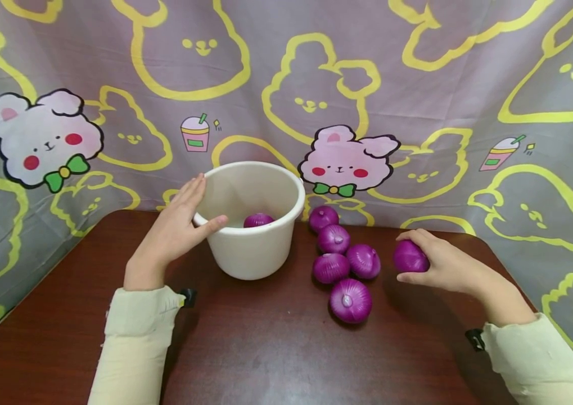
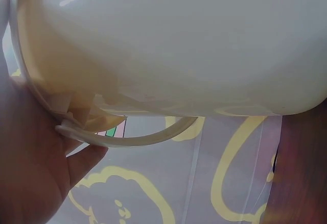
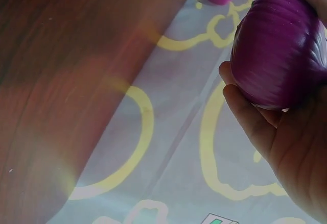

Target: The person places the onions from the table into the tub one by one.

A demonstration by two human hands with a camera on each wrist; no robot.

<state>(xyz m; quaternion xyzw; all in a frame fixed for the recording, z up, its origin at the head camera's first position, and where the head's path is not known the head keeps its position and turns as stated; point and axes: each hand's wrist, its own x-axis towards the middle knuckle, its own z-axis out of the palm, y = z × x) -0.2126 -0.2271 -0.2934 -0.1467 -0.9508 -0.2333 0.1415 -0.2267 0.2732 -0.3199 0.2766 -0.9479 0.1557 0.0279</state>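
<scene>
A white bucket (image 1: 252, 254) stands upright left of the middle of the table, with a purple onion (image 1: 258, 220) visible inside. My left hand (image 1: 175, 228) holds its left rim, thumb over the front edge and fingers farther back. In the left wrist view, the bucket's wall (image 2: 194, 45) fills most of the picture and hides part of that hand. On the right, my right hand (image 1: 443, 261) grips another purple onion (image 1: 410, 257) above the table, between thumb and fingers. Several more onions (image 1: 331, 268) lie clustered between the bucket and this hand.
The dark brown table (image 1: 276, 354) meets a grey curtain (image 1: 418, 101) with yellow outlines and rabbit faces at its back edge. The nearest onion (image 1: 350, 301) of the cluster lies toward the front. A curved white band (image 2: 138, 140) hangs by the bucket.
</scene>
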